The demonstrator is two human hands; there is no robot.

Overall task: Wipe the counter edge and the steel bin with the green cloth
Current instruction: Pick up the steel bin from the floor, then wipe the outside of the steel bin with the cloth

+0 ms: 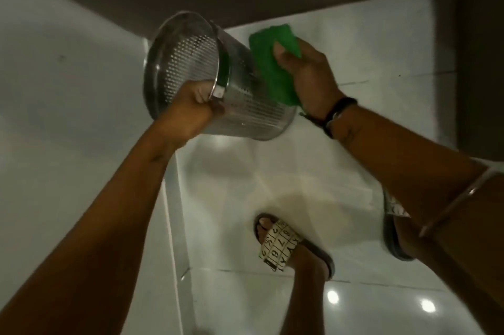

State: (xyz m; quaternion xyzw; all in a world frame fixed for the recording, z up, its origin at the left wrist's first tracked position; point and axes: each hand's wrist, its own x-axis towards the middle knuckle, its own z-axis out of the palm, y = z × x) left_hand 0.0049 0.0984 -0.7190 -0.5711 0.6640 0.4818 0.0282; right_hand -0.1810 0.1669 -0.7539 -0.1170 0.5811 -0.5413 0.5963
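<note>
A steel bin [218, 81] is held tilted in the air above a tiled floor [300, 171], its open mouth turned up and to the left. The left hand [191, 114] closes over the rim at the bin's lower left. The right hand [308, 75] presses a cloth [272, 62] flat against the bin's outer wall on its right side. Below, near the bottom centre, a sandalled foot [283, 244] stands on the floor, and a wall [68, 103] lies to the left
</note>
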